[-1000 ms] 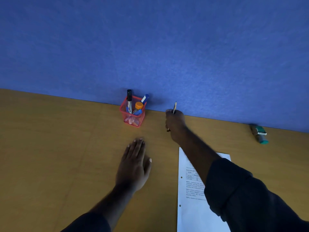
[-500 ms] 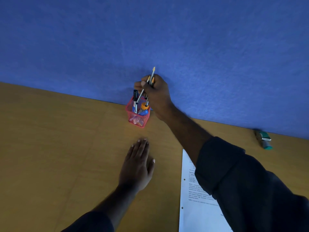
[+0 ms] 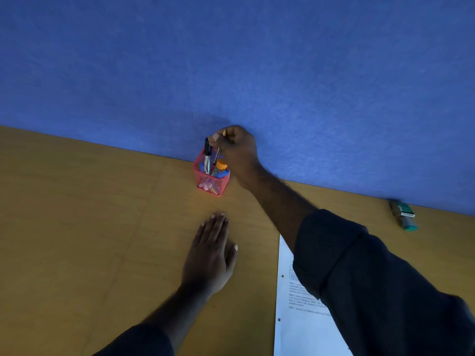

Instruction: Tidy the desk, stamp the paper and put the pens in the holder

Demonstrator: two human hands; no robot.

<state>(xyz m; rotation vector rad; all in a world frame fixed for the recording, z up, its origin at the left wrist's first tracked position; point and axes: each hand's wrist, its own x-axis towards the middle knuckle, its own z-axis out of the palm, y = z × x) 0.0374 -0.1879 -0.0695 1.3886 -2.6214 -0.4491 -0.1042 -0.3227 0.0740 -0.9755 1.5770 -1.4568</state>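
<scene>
A red mesh pen holder (image 3: 209,185) stands at the back of the wooden desk (image 3: 77,227), against the blue partition. It holds a black-capped marker (image 3: 207,156) and several other pens. My right hand (image 3: 237,150) hovers just above the holder's right side, fingers closed on a thin pen (image 3: 218,150) whose lower end dips into the holder. My left hand (image 3: 210,253) lies flat on the desk in front of the holder, fingers together, holding nothing. A printed paper (image 3: 295,317) lies at the lower right, partly hidden by my right sleeve.
A green and grey stamp (image 3: 403,215) lies on its side at the far right of the desk, close to the blue partition (image 3: 231,60). Bare desk surface stretches to the left of the holder.
My right hand carried the thin pen left from the desk's back edge to above the holder, then lowered it so the pen's tip entered the holder. My left hand stayed flat.
</scene>
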